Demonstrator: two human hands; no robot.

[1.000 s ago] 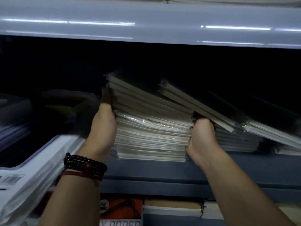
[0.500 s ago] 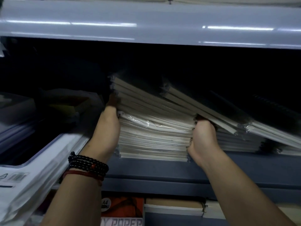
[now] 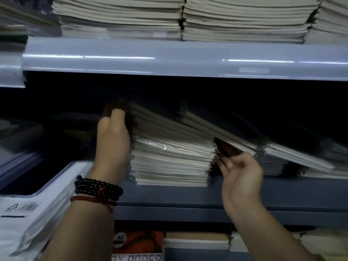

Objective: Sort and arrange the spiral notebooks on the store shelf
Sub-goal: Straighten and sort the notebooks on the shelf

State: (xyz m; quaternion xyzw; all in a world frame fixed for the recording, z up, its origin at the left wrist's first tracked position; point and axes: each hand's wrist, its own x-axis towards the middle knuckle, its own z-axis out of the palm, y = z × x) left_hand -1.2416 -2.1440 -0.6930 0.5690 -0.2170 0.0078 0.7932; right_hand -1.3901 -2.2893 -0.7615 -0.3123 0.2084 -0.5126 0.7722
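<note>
A stack of plastic-wrapped spiral notebooks (image 3: 171, 161) lies on the middle shelf (image 3: 169, 193), its upper notebooks tilted up toward the left. My left hand (image 3: 113, 140) presses flat against the stack's left side, fingers reaching up to the top notebooks. My right hand (image 3: 239, 170) hovers palm-up at the stack's right side, fingers apart, fingertips near a dark gap under slanted notebooks (image 3: 235, 136) that lean from the stack onto a lower pile (image 3: 278, 164) at the right.
The shelf above (image 3: 169, 59) carries several stacks of notebooks (image 3: 150, 17). White wrapped packs (image 3: 28, 213) jut out at the lower left. A4 paper reams (image 3: 137, 242) sit on the shelf below. The back of the middle shelf is dark.
The view has tilted up, revealing the upper shelf's stacks. My right hand has let go of the stack's right edge and opened. My left hand has slid higher along the left side.
</note>
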